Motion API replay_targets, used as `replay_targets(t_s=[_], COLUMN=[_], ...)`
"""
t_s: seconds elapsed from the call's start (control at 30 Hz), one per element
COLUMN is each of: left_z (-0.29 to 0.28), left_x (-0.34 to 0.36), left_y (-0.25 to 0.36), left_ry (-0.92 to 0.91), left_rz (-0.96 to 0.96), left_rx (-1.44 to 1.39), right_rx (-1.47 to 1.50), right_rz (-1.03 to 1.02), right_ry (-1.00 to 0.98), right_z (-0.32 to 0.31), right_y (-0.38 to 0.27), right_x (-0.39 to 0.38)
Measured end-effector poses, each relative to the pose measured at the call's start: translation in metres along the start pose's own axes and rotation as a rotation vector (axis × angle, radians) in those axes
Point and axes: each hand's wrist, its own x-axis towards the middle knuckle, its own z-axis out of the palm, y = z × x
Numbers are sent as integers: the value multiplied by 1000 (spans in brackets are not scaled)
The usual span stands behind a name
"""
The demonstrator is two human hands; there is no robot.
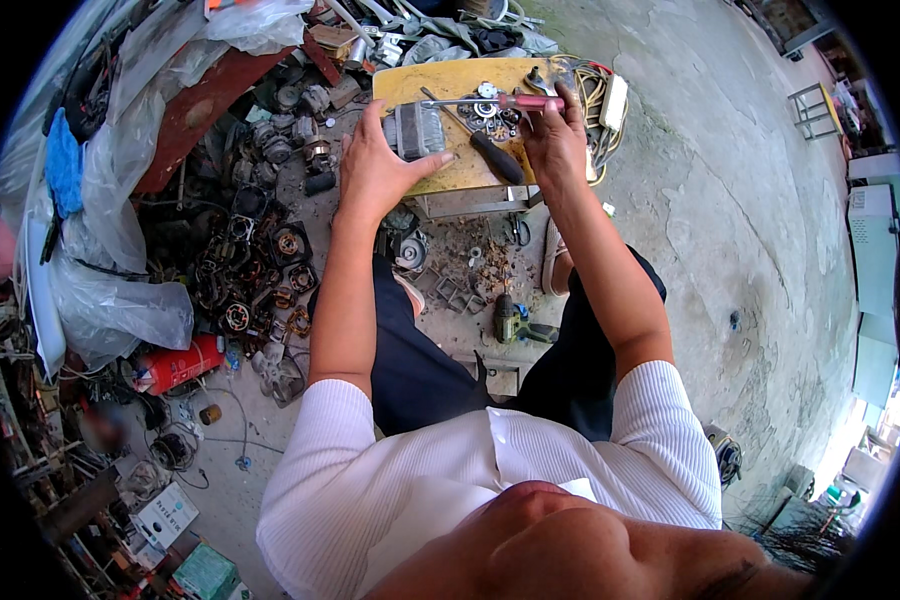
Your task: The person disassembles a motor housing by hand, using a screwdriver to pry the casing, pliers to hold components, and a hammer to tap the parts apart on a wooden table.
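Observation:
My left hand (378, 160) grips a grey ribbed metal block (416, 130) at the left part of a worn yellow board (410, 82), its thumb along the near side. My right hand (558, 140) is closed on a screwdriver (530, 102) with a translucent red handle, whose shaft lies level across the board, its tip at the block's top edge. Between my hands are a round metal part with small fittings (488, 116) and a black-handled tool (495, 158) lying slantwise. A coiled yellow cord and a white power strip (612, 104) sit at the board's right end.
Piles of greasy motor parts (255, 240) and plastic sheeting (120, 290) fill the left side. A red cylinder (175, 365) lies there. Below the board are a drill (510, 322), scissors (519, 230) and scraps on the floor. Concrete floor (730, 250) and pale cabinets (870, 250) are to the right.

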Motion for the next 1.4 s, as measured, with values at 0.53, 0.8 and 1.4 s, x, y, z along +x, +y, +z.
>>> replay_targets(t_s=[0.53,0.8,1.4], left_z=[-4,-5,-1], left_x=[0,0,1], left_y=[5,7,-1], left_ry=[-14,-31,6], left_rz=[-28,-30,-9], left_rx=[1,6,-61], right_rx=[43,36,-298], right_rz=[-11,-36,39], right_ry=[-75,-66,-191], right_z=[-5,-7,0], right_y=[4,5,-24], right_x=[6,8,2])
